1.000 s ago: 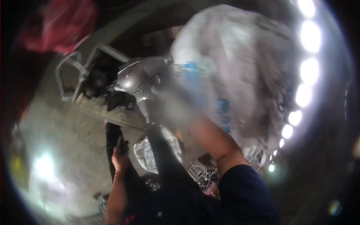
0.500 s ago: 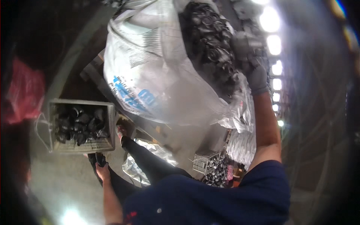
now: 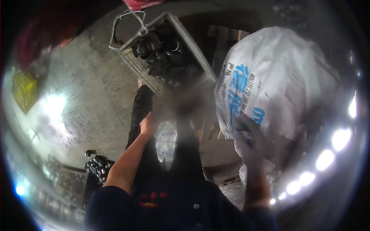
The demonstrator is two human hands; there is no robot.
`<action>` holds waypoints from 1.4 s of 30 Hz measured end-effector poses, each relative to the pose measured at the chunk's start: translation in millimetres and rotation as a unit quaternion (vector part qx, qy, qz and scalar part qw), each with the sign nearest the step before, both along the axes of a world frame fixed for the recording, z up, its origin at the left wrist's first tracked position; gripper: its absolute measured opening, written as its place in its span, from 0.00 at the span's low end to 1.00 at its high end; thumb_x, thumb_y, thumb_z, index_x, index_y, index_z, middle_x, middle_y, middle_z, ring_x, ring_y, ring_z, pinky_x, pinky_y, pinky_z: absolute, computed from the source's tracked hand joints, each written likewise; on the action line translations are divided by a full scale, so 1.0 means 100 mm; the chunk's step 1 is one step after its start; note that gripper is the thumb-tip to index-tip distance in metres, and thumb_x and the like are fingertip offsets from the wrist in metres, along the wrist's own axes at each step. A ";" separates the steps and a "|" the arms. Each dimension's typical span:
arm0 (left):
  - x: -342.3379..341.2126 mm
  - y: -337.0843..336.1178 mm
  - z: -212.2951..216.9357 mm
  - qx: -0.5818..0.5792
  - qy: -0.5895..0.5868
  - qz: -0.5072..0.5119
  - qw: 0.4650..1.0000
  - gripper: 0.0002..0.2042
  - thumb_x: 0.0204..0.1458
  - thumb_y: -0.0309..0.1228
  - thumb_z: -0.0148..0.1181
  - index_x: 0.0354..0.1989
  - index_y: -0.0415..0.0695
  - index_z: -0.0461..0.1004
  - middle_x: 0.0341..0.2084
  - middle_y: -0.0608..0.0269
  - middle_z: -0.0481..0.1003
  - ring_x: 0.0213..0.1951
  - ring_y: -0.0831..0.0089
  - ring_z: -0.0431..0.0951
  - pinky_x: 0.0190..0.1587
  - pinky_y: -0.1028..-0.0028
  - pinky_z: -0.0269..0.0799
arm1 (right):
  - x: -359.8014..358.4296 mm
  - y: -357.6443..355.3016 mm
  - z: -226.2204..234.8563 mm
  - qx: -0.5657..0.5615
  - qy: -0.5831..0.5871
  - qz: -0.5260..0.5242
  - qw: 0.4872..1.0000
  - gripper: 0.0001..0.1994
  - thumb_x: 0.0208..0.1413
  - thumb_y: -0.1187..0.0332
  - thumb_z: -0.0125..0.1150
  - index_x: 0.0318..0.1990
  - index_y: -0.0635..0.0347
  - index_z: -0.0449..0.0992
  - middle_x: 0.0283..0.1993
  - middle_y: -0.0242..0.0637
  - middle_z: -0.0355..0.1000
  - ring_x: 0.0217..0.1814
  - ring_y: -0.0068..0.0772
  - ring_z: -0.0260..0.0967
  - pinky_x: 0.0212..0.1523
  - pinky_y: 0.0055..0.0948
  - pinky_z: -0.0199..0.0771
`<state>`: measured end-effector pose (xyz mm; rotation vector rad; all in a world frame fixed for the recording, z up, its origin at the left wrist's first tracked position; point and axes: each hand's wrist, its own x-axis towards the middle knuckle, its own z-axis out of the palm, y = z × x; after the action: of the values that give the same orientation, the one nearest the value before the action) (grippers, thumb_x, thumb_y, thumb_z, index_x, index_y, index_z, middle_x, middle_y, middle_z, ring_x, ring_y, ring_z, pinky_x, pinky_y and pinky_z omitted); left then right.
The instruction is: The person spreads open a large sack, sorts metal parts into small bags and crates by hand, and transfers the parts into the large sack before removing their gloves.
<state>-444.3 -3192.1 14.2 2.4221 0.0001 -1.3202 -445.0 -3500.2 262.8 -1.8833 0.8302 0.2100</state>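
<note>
My left hand (image 3: 147, 124), bare, is closed beside my left leg, below a plastic crate. What it holds, if anything, is lost against the dark trousers. My right hand (image 3: 249, 140), in a grey glove, is in front of a big white woven bag (image 3: 285, 73) with blue print. The glove's fingers are dark and smeared, so I cannot see whether they hold anything. The light-coloured crate (image 3: 135, 63) stands tilted in view ahead of my legs. Several shiny black rounded parts (image 3: 165, 56) lie inside it.
A clear plastic bag (image 3: 166, 140) shows between my legs. More black parts (image 3: 99, 166) lie by my left elbow, near another crate (image 3: 71, 181). A yellow bag (image 3: 25, 91) is at the far left, and something red (image 3: 142, 4) is beyond the crate.
The view has swung to the right, bringing the crate toward the middle. My right hand has come away from the black parts at the white bag's opening, down to its near side.
</note>
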 end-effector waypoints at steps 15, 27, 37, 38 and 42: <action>0.56 0.29 0.15 -0.091 0.087 0.062 0.990 0.20 0.36 0.32 0.64 0.40 0.44 0.67 0.30 0.53 0.73 0.36 0.56 0.74 0.37 0.66 0.69 | 1.44 1.45 -4.29 -0.130 0.236 0.465 0.843 0.16 0.43 0.65 0.53 0.42 0.52 0.74 0.50 0.43 0.65 0.53 0.44 0.62 0.52 0.35 0.62; 1.41 0.14 -0.03 -0.214 0.041 0.262 0.940 0.24 0.42 0.24 0.58 0.51 0.37 0.62 0.43 0.51 0.70 0.46 0.63 0.71 0.48 0.71 0.63 | 1.43 1.51 -4.04 -0.157 0.257 0.338 0.892 0.21 0.40 0.65 0.57 0.47 0.47 0.68 0.53 0.38 0.58 0.56 0.46 0.55 0.49 0.42 0.64; 2.50 -0.51 -1.50 -0.086 -0.158 0.263 0.948 0.24 0.37 0.22 0.58 0.48 0.38 0.62 0.40 0.54 0.71 0.43 0.64 0.71 0.47 0.73 0.64 | 1.74 0.83 -4.08 -0.011 0.122 0.171 0.978 0.13 0.34 0.69 0.60 0.32 0.59 0.76 0.32 0.44 0.73 0.36 0.41 0.71 0.43 0.30 0.68; 2.50 -0.53 -1.57 -0.045 -0.128 0.272 0.953 0.23 0.37 0.22 0.58 0.46 0.38 0.63 0.39 0.55 0.72 0.43 0.63 0.71 0.47 0.72 0.63 | 1.92 0.73 -3.89 0.105 0.147 0.141 0.973 0.17 0.30 0.71 0.64 0.34 0.60 0.76 0.33 0.42 0.73 0.37 0.34 0.71 0.42 0.26 0.68; 2.47 -0.63 -1.81 -0.124 -0.107 0.360 0.919 0.19 0.37 0.22 0.58 0.42 0.38 0.67 0.36 0.59 0.73 0.40 0.67 0.72 0.43 0.73 0.65 | 2.48 0.51 -3.87 0.245 0.116 0.015 0.962 0.17 0.31 0.75 0.66 0.35 0.62 0.75 0.34 0.30 0.73 0.35 0.22 0.69 0.40 0.21 0.68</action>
<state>-197.6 -3255.3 -166.9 2.0239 0.5725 -0.6694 -197.3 -3449.5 -123.9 -1.4203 0.8164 0.6091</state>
